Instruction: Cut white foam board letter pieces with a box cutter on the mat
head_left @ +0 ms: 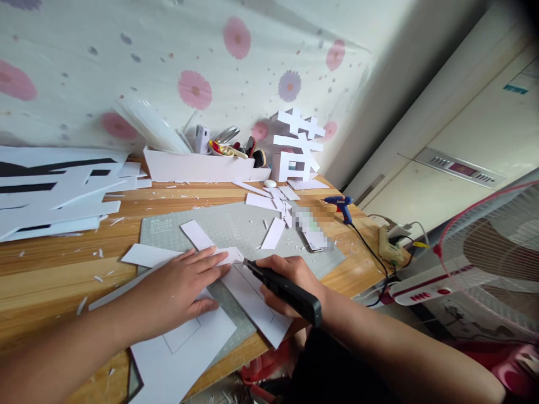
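Observation:
A black utility knife (pixel 290 294) is gripped in my right hand (pixel 290 278), its tip at the pencil lines near the top of a white foam board piece (pixel 256 306). My left hand (pixel 191 280) lies flat with fingers stretched out, pressing on the white board just left of the blade. Under the board is a grey-green cutting mat (pixel 227 221). White strips lie around my hands, one slanting up beyond my left fingers. Part of the board is hidden by both hands.
A blue glue gun (pixel 339 207) with a black cord stands at the right. Behind are a white box of tools (pixel 197 167) and a standing white cut-out character (pixel 297 148). Stacked white boards (pixel 54 191) fill the left; a fan (pixel 501 252) is at the right.

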`<action>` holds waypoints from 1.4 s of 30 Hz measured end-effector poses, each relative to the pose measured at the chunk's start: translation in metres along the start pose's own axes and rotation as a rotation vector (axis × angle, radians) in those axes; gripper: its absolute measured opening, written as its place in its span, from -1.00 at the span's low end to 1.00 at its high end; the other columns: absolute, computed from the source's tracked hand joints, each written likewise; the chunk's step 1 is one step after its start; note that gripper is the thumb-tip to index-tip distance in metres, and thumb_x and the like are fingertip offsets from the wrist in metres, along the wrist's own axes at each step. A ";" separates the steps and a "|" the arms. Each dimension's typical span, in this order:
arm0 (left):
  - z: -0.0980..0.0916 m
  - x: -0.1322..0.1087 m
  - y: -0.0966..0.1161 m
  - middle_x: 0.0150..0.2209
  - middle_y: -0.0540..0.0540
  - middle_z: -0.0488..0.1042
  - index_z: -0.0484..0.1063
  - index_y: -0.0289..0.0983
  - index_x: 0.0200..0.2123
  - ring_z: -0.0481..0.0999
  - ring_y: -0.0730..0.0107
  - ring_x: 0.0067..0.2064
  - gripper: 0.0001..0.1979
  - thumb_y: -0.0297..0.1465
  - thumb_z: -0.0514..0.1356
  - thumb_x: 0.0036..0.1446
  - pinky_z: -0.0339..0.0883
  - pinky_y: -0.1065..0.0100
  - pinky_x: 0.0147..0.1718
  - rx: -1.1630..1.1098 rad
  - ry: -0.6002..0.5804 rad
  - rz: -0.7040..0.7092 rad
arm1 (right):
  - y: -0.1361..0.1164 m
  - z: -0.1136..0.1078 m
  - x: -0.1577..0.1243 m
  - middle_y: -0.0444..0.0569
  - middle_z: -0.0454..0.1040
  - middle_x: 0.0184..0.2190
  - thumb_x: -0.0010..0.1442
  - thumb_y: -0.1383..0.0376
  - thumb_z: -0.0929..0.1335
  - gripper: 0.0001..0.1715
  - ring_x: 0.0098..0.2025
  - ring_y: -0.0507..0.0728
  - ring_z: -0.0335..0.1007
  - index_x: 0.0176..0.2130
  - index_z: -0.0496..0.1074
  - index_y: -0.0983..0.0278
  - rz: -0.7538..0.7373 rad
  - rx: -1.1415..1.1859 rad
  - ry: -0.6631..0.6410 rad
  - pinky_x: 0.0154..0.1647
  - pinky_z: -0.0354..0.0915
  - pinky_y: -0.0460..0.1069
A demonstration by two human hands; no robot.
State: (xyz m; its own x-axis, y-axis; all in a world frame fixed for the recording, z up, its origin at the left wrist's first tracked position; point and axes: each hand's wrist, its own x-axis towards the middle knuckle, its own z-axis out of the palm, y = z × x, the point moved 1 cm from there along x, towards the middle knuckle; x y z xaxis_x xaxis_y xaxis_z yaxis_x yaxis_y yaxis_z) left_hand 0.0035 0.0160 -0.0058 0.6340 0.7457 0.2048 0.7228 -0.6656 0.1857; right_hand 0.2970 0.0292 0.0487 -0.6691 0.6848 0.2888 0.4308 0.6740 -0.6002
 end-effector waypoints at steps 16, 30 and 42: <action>-0.001 0.002 0.000 0.43 -0.08 0.37 0.43 -0.03 0.34 0.35 -0.07 0.44 -0.42 0.09 0.12 0.42 0.24 0.00 0.37 0.044 -0.017 0.024 | -0.008 -0.019 -0.005 -0.04 0.63 -0.40 0.10 0.27 0.40 -0.67 -0.45 0.08 0.51 -0.11 0.55 0.28 0.021 0.062 -0.050 -0.43 0.39 -0.06; -0.007 0.004 0.013 0.41 -0.14 0.41 0.44 -0.12 0.32 0.40 -0.08 0.39 -0.43 0.05 0.14 0.41 0.26 0.02 0.30 0.192 0.038 0.076 | 0.020 0.004 0.019 0.03 0.70 -0.12 0.30 0.23 0.44 -0.65 -0.19 0.16 0.66 0.07 0.50 0.20 0.052 0.174 0.188 -0.13 0.59 0.08; -0.007 0.004 0.016 0.36 -0.20 0.47 0.46 -0.13 0.29 0.40 -0.07 0.39 -0.45 0.03 0.17 0.41 0.25 0.03 0.31 0.132 0.070 0.055 | 0.014 0.010 0.023 0.05 0.69 -0.11 0.33 0.18 0.42 -0.64 -0.16 0.17 0.65 0.09 0.51 0.24 0.098 0.207 0.110 -0.06 0.59 0.11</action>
State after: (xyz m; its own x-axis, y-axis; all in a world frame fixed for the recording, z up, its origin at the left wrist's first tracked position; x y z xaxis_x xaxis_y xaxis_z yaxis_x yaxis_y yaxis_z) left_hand 0.0157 0.0083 0.0043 0.6562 0.7012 0.2787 0.7203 -0.6922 0.0453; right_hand 0.2815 0.0514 0.0393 -0.5552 0.7780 0.2941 0.3498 0.5393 -0.7660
